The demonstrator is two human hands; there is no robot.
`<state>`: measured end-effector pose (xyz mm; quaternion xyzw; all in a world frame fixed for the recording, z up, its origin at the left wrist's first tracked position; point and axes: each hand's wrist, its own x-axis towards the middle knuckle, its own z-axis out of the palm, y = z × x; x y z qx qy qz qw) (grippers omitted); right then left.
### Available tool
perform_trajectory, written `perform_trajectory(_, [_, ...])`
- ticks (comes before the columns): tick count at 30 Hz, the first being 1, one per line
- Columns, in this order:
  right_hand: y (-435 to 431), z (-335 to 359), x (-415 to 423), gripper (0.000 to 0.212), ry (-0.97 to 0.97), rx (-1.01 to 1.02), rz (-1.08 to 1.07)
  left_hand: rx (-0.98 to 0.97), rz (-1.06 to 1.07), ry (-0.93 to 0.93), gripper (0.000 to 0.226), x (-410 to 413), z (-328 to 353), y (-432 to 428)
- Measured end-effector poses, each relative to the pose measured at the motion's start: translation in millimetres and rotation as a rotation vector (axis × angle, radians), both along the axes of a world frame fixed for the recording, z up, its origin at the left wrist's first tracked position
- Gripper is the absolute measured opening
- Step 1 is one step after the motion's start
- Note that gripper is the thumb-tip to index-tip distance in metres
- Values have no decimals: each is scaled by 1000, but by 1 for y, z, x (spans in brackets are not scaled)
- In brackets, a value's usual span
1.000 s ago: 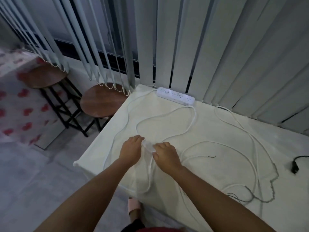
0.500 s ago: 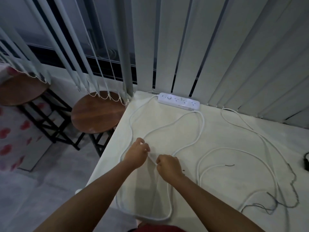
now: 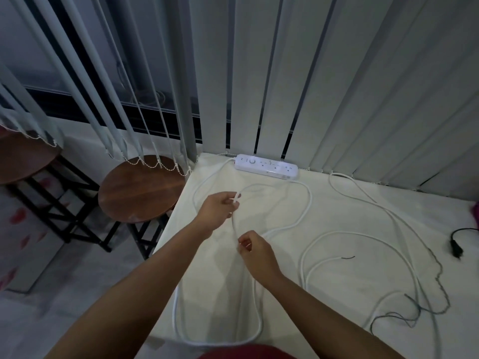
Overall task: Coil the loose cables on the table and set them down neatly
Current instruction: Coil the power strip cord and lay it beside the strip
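1. The smooth white cable (image 3: 310,200) curves in loose rounded loops over the left half of the desk (image 3: 344,211), one long loop drooping past the near edge.
2. The left hand (image 3: 220,211) pinches it with curled fingers; the right hand (image 3: 255,251), nearer, pinches it too, with a short stretch between them.
3. It runs to a glossy white power strip (image 3: 266,167) at the far edge.
4. To the right sprawl a second white cable (image 3: 342,232) and a thin grey wire (image 3: 440,268).
5. A round wooden stool (image 3: 141,189) stands left of the desk.

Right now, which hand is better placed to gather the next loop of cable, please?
Probably the right hand: it pinches the cable beside the slack, while the left hand anchors it.
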<state>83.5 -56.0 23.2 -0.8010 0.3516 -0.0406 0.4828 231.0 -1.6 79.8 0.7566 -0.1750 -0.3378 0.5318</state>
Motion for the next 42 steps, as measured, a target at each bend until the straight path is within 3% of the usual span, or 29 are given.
perform_trajectory(4, [-6, 24, 8, 9, -162, 13, -96, 44, -192, -422, 24, -2, 23, -9])
perform_trajectory(9, [-31, 69, 14, 15, -492, -296, -293, 46, -245, -700, 24, 0, 42, -8])
perform_trajectory(13, [-62, 100, 28, 34, -384, -628, -176, -26, -231, -795, 26, 7, 52, -6])
perform_trajectory(16, [-78, 126, 38, 16, -249, -424, 69, -62, -188, -785, 27, 15, 58, -7])
perform_trajectory(19, [-84, 148, 47, 8, -156, -220, 173, -178, -81, -634, 25, 20, 63, -10])
perform_trajectory(24, [-85, 183, 61, 24, -186, 154, 59, -252, 89, -502, 14, 16, 64, -20])
perform_trajectory(29, [-95, 220, 67, 23, -322, 582, -23, -308, 261, -412, 10, -3, 55, -23])
perform_trajectory(33, [-99, 245, 70, 25, -398, 822, 79, -360, 83, -353, 20, -29, 56, -29])
perform_trajectory(37, [-98, 261, 76, 24, -446, 954, 73, -346, -307, -284, 52, -54, 64, -40])
perform_trajectory(42, [-107, 279, 75, 32, -485, 1043, 82, -439, -392, -122, 4, -60, 66, -56])
